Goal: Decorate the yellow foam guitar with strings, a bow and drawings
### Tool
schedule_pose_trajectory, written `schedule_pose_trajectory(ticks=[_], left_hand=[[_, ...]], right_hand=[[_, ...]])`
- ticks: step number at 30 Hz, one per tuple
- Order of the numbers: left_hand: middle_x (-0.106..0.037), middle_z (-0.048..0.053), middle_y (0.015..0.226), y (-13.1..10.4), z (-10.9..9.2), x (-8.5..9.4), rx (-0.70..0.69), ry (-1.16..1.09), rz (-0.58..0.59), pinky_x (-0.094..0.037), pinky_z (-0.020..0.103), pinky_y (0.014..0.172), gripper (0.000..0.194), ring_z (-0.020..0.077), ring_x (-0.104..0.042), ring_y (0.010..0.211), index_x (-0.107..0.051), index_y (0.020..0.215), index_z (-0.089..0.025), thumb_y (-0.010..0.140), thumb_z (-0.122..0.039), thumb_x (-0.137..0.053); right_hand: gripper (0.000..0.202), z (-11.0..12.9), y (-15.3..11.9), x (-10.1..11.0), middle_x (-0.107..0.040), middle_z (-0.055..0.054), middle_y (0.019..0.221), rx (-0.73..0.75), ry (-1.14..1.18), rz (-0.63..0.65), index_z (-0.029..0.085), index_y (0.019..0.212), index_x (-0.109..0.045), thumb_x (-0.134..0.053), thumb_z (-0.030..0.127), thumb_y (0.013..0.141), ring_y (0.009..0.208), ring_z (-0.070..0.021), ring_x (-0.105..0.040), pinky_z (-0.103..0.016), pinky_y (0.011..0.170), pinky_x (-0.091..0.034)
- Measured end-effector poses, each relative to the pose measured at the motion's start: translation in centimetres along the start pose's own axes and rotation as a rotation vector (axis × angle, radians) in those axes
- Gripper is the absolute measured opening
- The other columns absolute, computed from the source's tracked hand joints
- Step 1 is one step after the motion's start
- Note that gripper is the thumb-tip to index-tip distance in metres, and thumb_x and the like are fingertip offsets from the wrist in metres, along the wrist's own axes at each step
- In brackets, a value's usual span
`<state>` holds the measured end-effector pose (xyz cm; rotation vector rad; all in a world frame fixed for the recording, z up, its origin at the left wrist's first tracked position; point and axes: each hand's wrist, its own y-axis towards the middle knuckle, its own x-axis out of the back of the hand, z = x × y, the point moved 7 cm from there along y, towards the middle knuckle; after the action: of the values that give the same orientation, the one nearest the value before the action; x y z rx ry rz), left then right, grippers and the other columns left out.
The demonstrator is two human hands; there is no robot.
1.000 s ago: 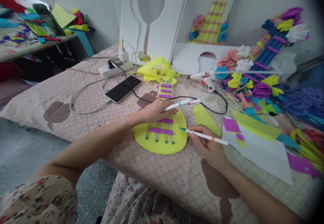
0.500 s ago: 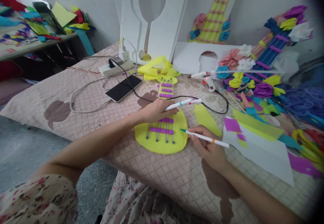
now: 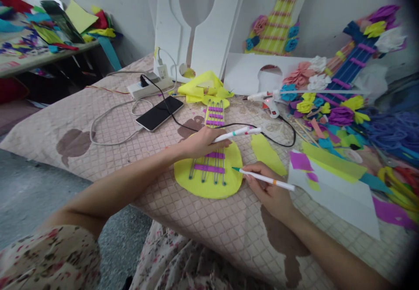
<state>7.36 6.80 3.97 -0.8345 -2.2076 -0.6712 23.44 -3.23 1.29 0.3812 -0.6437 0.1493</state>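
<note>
A yellow guitar-shaped craft piece (image 3: 209, 185) lies on the quilted cloth, with purple strips and thin grey strings across it. My left hand (image 3: 204, 143) rests over its middle, closed around white pens (image 3: 234, 134) that point to the right. At the right edge of the yellow body, my right hand (image 3: 269, 194) pinches a white marker (image 3: 266, 179) with an orange band. The marker's green tip is over the yellow surface; whether it touches is too small to tell.
A black phone (image 3: 159, 113) and a power strip (image 3: 149, 88) with cables lie at the left. Behind stand white foam boards (image 3: 209, 45). A glue gun (image 3: 271, 106), paper flowers (image 3: 319, 82) and white paper (image 3: 340, 202) are on the right.
</note>
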Motion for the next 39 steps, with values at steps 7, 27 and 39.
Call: schedule_pose_trajectory(ticks=[7,27,39], left_hand=[[-0.069,0.006,0.081,0.0,-0.2,0.0,-0.003,0.001,0.001,-0.045,0.024,0.063,0.027,0.0135,-0.062,0.069,-0.064,0.092,-0.011,0.093,-0.033,-0.047],[-0.069,0.006,0.082,0.1,-0.1,-0.1,0.026,0.016,0.037,-0.045,0.024,0.062,0.027,0.0139,-0.063,0.070,-0.063,0.090,-0.013,0.093,-0.034,-0.047],[-0.070,0.006,0.082,0.1,-0.2,-0.1,0.005,0.027,0.028,-0.044,0.024,0.062,0.026,0.0135,-0.063,0.070,-0.062,0.089,-0.012,0.094,-0.034,-0.047]], right_hand=[[0.014,-0.3,0.2,-0.2,-0.062,-0.002,0.091,-0.016,0.001,0.008,0.023,0.103,-0.059,-0.053,0.024,0.091,0.082,-0.0142,-0.059,-0.027,0.072,-0.046],[0.013,-1.1,0.7,0.5,-0.065,-0.003,0.088,-0.078,0.001,-0.100,0.022,0.099,-0.060,-0.053,0.029,0.091,0.078,-0.0158,-0.060,-0.028,0.069,-0.049],[0.013,-0.5,0.1,0.1,-0.064,-0.002,0.088,-0.060,0.038,-0.048,0.023,0.100,-0.060,-0.054,0.027,0.090,0.077,-0.0152,-0.060,-0.027,0.068,-0.049]])
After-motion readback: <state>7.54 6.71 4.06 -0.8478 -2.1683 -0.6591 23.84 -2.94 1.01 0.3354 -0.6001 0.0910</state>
